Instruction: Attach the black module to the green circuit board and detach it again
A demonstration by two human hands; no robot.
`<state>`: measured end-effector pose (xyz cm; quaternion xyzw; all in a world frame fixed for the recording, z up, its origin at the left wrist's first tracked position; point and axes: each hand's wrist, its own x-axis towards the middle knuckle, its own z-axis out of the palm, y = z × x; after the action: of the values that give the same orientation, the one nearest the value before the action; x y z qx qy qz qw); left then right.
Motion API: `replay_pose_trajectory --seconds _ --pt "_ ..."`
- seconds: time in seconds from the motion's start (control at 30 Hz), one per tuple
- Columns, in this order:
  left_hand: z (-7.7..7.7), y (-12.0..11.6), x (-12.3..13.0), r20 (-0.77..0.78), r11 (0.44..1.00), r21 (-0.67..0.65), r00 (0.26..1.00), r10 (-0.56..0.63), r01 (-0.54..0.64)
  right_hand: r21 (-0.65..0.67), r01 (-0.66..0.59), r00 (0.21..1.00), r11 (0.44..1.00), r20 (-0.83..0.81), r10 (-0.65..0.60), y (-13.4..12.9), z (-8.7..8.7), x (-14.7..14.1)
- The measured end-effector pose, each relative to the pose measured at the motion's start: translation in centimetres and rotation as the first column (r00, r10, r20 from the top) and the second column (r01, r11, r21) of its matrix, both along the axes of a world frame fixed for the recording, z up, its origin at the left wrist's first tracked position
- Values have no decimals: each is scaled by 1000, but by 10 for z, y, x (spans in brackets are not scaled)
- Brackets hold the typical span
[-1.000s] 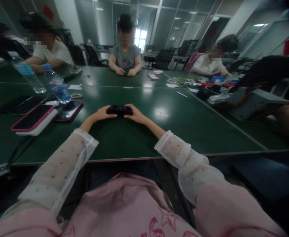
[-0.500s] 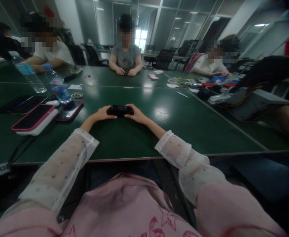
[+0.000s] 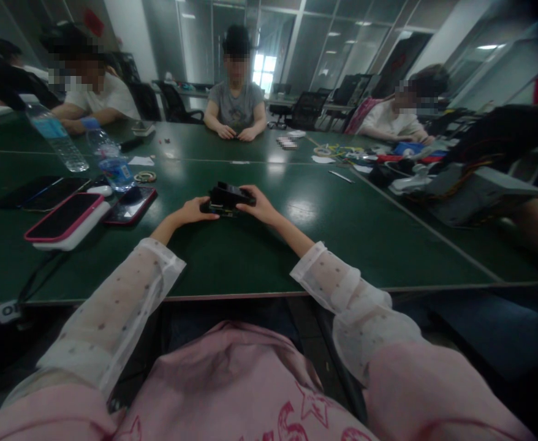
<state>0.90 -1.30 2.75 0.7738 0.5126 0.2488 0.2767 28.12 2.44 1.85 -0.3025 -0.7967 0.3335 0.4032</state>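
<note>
In front of me, above the green table (image 3: 260, 263), is a small black device in two parts. My left hand (image 3: 197, 210) grips its lower part (image 3: 224, 212), where some small light-coloured parts show along the edge. My right hand (image 3: 257, 203) holds a black upper part (image 3: 232, 193) at its right end. That piece is tilted and raised off the lower one on the left. Whether the two parts still touch at the right is hidden by my fingers.
To the left are two phones (image 3: 64, 217) (image 3: 132, 205), two bottles (image 3: 115, 165) (image 3: 57, 138) and a tape roll (image 3: 144, 177). Cables (image 3: 337, 150) and a grey metal box (image 3: 471, 190) lie to the right. Other people sit around the table.
The black device, whole before, now shows its upper part lifted and tilted off the lower one. My right hand has moved slightly up and to the right with it.
</note>
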Motion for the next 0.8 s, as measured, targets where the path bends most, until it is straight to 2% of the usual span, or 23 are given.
replay_pose_trajectory --seconds 0.1,0.2,0.23,0.3,0.4,0.47,0.7,0.8 --pt "5 -3 2 -21 1000 0 1000 -4 4 -15 77 996 997 -39 -77 1 8 3" --pt "7 -5 4 -35 1000 6 999 -8 9 24 271 960 962 -73 -269 9 10 10" --pt "7 -5 4 -37 1000 8 999 -9 9 47 364 930 930 -77 -360 12 10 13" --pt "7 -4 4 -37 1000 9 999 -9 10 125 545 838 829 -60 -542 19 8 21" --pt "5 -3 3 -30 1000 14 999 -15 15 219 682 716 698 -8 -698 29 2 33" --pt "5 -3 3 -28 1000 16 999 -19 19 218 724 665 655 32 -746 34 -3 40" --pt "7 -5 3 -25 1000 7 1000 -15 15 204 801 559 563 81 -825 42 -18 50" --pt "7 -5 4 -23 1000 2 1000 -13 13 199 810 539 552 120 -834 42 -21 51"
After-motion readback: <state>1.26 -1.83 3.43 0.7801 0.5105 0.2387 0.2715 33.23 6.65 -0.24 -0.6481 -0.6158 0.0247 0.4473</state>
